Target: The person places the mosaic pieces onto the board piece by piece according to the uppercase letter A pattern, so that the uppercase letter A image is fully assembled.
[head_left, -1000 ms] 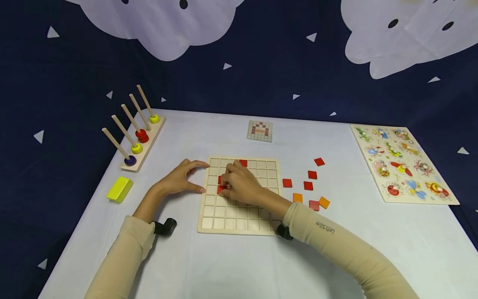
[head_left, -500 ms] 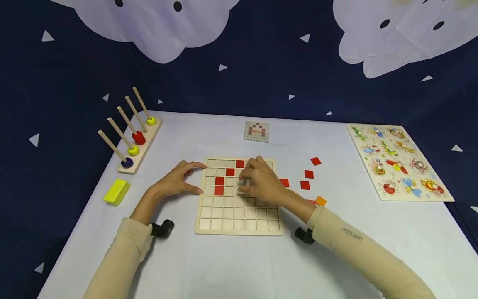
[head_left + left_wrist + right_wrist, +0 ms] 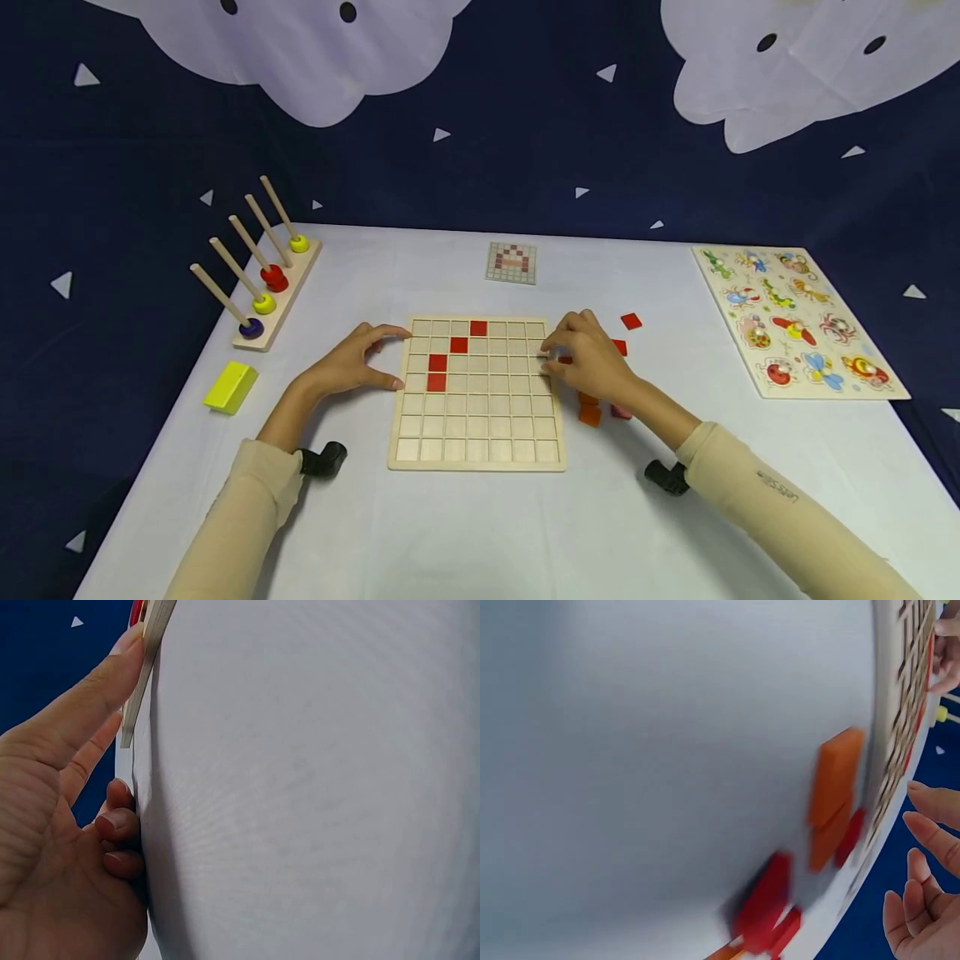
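Observation:
A wooden grid board (image 3: 480, 462) lies on the white table, with several red tiles (image 3: 437, 363) set in its upper left and middle cells. At the board's left edge, my left hand (image 3: 352, 362) rests thumb and index finger against the frame; the left wrist view shows the thumb on the board's edge (image 3: 154, 660). My right hand (image 3: 592, 358) is above the board's right edge, fingers slightly bent and apart, with nothing visible between them. Beside and under it lie loose red and orange tiles (image 3: 590, 415), partly hidden by the hand, also in the right wrist view (image 3: 836, 772).
Behind the board lies a small pattern card (image 3: 512, 263). At the left stand a peg rack with rings (image 3: 288, 304) and a yellow block (image 3: 231, 387). An animal puzzle board (image 3: 806, 325) lies at the far right.
My right hand has moved right from the board's left cells to its right edge, uncovering the red tiles there. The left hand has stayed at the left edge.

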A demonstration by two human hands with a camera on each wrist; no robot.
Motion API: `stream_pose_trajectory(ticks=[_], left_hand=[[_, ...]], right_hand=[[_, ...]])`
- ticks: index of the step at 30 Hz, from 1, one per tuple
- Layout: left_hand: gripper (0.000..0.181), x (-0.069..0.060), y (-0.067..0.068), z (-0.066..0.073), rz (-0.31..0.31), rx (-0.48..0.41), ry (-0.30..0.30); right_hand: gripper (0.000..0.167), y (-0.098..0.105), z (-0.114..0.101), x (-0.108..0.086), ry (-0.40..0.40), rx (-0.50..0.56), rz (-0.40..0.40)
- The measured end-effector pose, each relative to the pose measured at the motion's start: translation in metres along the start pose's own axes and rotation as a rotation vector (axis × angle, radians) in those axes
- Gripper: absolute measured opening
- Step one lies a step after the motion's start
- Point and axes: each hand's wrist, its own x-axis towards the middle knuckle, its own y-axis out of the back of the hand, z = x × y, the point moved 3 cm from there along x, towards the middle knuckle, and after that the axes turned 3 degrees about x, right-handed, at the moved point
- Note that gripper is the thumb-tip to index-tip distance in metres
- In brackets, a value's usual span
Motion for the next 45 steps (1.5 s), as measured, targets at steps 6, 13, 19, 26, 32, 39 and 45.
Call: stream_pose_trajectory(ticks=[6,13,19,26,32,39,45], left_hand=[[0.078,-0.002,0.001,-0.002,0.004,-0.002,0.008],[0.077,-0.003,0.001,-0.003,0.008,-0.001,-0.007],[0.078,-0.002,0.001,-0.002,0.007,-0.012,-0.003],[0.079,-0.001,0.000,-0.001,0.003,-0.002,0.004],[0.079,-0.001,0.002,0.000,0.009,0.007,0.005],[0.079,0.000,0.001,0.001,0.001,-0.004,0.002],[0.079,0.000,0.001,0.003,0.002,-0.003,0.003]], right_hand=[[0.025,0.003,0.016,-0.011,-0.034,-0.044,-0.015],[0.026,0.004,0.028,-0.016,-0.030,-0.088,-0.016],[0.022,0.004,0.033,-0.017,-0.033,-0.111,-0.025],[0.024,0.006,0.032,-0.018,-0.019,-0.146,-0.004],[0.023,0.006,0.015,-0.013,0.016,-0.102,0.028],[0.021,-0.009,-0.011,-0.006,0.082,-0.061,0.016],[0.018,-0.025,-0.029,0.001,0.148,-0.053,0.001]])
